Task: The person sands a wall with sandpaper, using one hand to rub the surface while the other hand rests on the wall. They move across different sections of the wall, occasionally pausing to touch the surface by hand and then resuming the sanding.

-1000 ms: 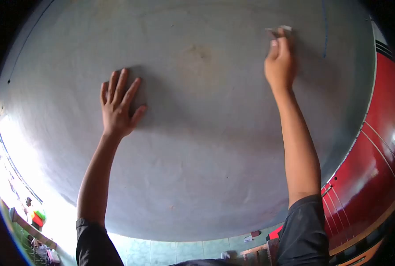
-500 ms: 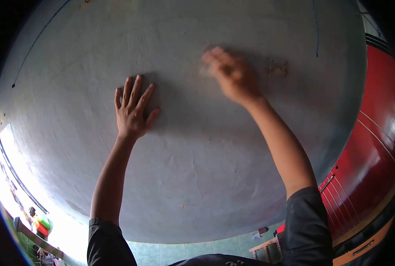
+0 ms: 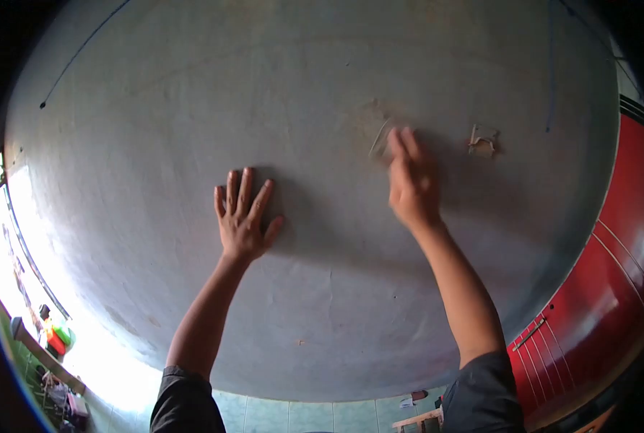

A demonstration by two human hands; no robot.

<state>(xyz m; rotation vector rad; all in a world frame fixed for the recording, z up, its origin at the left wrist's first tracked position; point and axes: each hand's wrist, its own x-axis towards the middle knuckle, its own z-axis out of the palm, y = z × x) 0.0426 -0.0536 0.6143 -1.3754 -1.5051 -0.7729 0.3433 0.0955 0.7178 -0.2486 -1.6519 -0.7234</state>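
A large grey wall (image 3: 322, 238) fills most of the view. My left hand (image 3: 243, 225) lies flat on it, left of centre, with its fingers spread and nothing held. Higher and to the right, my right hand (image 3: 414, 177) is at the wall, slightly blurred, two fingers stretched upward and the others bent. Just left of its fingertips is a thin pale strip or cord (image 3: 380, 137) beside a rough, stained patch. I cannot make out whether the fingers hold it. A torn patch with a pale piece (image 3: 483, 141) sits farther right on the wall.
Dark cords (image 3: 84, 54) hang at the upper left and upper right. A glossy red surface (image 3: 589, 289) with thin lines stands at the right. Pale green floor tiles (image 3: 311, 416) and a wooden frame (image 3: 419, 420) lie below. Bright light and colourful items (image 3: 56, 338) are at the left.
The whole view has shifted, with the wall marks now lower and farther right. My right hand has moved off the rough patch, uncovering the thin strip. My left hand remains flat on the wall.
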